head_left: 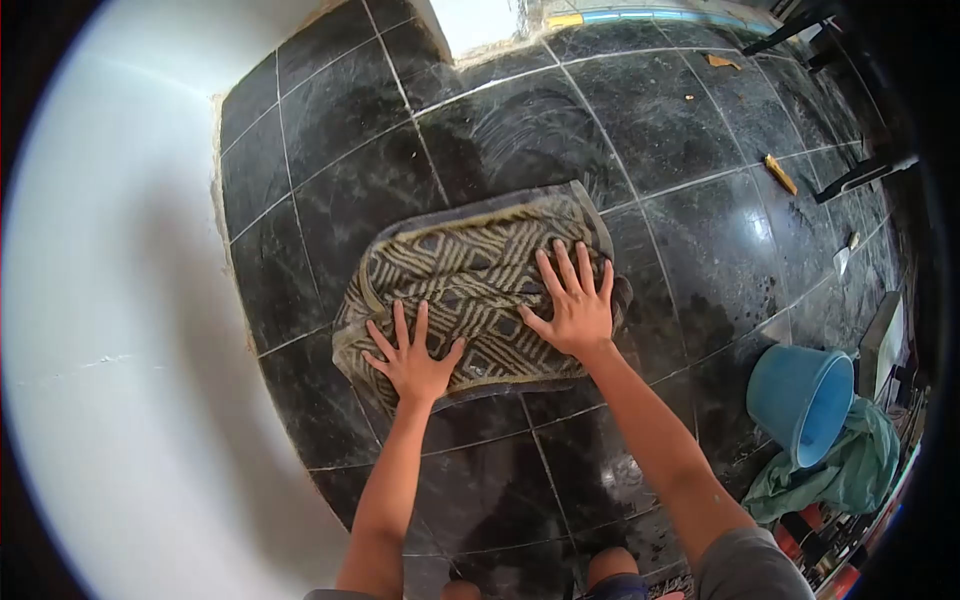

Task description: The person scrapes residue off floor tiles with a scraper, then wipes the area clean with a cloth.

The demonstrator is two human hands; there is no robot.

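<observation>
Head view, black tiled floor (660, 130) (glossy), patterned cloth (470, 270), white wall (110, 300)

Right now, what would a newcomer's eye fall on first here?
The left hand and right hand press flat, fingers spread, on a patterned cloth in the middle of the glossy black tiled floor. At lower right, a tilted blue bucket sits against a green cloth. A white wall fills the left.

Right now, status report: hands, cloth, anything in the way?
Left hand, right hand flat and open on patterned cloth. Cloth on dark tiled floor. Blue bucket apart, to the right.
</observation>
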